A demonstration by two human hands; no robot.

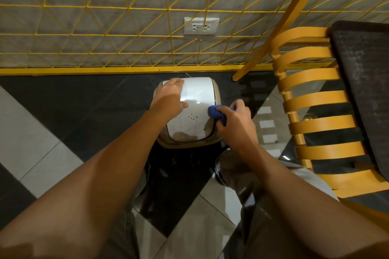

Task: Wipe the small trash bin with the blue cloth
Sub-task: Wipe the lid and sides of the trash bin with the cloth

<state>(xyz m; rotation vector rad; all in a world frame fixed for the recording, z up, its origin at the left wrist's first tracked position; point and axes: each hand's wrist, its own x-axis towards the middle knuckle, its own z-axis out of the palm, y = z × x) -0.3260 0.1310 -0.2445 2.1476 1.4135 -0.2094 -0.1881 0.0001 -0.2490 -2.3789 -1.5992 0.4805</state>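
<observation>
R hand (233, 115) grips bunched blue cloth (216, 112) at glossy white lid (197, 94); L hand (168, 96) clasps rounded bin (185, 145).

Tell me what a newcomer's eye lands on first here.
A small beige trash bin with a glossy white lid stands centre, the left hand gripping its far left corner, the right hand pressing a bunched blue cloth to its right edge. Dark specks dot the lid's near half. A yellow wire grid fence runs behind; a yellow slatted wooden chair stands right.
</observation>
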